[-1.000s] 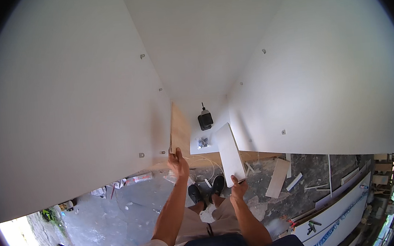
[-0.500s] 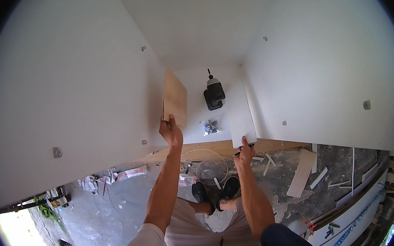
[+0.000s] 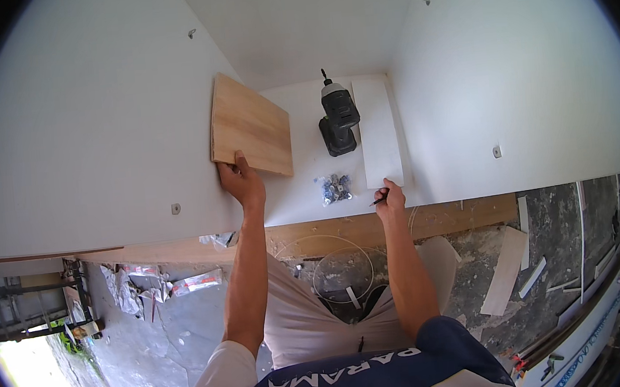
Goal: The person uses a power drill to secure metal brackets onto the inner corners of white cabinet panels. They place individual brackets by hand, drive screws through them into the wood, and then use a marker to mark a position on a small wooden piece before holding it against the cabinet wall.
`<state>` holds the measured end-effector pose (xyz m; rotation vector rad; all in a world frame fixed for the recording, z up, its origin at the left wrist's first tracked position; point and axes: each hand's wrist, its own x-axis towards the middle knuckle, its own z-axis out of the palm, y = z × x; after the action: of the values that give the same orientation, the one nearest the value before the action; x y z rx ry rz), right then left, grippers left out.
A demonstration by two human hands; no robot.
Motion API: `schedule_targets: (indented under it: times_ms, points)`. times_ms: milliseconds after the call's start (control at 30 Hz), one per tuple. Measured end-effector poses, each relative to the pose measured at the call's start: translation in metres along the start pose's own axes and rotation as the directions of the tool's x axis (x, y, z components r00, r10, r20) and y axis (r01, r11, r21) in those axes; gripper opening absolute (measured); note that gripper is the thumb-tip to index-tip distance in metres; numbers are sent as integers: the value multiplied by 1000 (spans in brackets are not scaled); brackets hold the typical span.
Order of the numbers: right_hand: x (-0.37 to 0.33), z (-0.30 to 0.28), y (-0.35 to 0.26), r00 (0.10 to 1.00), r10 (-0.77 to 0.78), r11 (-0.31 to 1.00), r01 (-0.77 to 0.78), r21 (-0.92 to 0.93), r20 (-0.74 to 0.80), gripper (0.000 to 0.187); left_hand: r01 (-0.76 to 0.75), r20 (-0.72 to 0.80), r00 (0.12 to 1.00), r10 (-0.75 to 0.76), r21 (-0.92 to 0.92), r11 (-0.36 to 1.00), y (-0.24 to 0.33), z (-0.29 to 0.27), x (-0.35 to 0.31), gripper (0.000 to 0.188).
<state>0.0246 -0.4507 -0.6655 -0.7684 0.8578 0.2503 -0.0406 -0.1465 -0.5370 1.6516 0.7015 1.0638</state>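
Note:
I look into a white cabinet box (image 3: 84, 139). My left hand (image 3: 241, 181) grips the lower edge of a light wooden board (image 3: 248, 124) that leans against the cabinet's left wall. My right hand (image 3: 389, 200) holds a dark pencil (image 3: 378, 201) and rests on the near end of a white strip panel (image 3: 378, 132) lying on the cabinet floor. A black cordless driver (image 3: 337, 115) lies between the wooden board and the white strip. A small clear bag of screws (image 3: 334, 187) lies just in front of the driver, between my hands.
The cabinet's right wall (image 3: 521, 79) carries a small fitting (image 3: 496, 151); the left wall has another (image 3: 176, 208). A bare wooden edge (image 3: 430, 220) runs along the cabinet front. Offcut strips (image 3: 505, 268) and scraps (image 3: 185, 284) lie on the grey concrete floor below. White panels are stacked at lower right (image 3: 595, 331).
The view has closed in on the cabinet interior. My left hand has carried the wooden board deeper in along the left wall. The white strip now lies flat beside the driver, my right hand at its near end.

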Motion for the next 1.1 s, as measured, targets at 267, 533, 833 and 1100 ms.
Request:
schedule_targets:
  times_ms: [267,533,833,1100]
  points:
    - [-53,4,-16,992,-21,961,-14,-275,-125,20,289,139,950,-281,-42,956,-22,1,-20,35]
    - [-37,-81,25,973,-228,823,209,-528,30,24,293,70,947,-312,200,935,-24,-12,-115,37]
    - [-48,-37,17,476,-401,-573,537,-619,783,20,395,107,909,-403,93,914,-34,-92,-157,15]
    - [-69,-17,14,207,-417,-655,606,-451,885,37,276,-153,957,-245,240,931,-53,-183,-130,16]
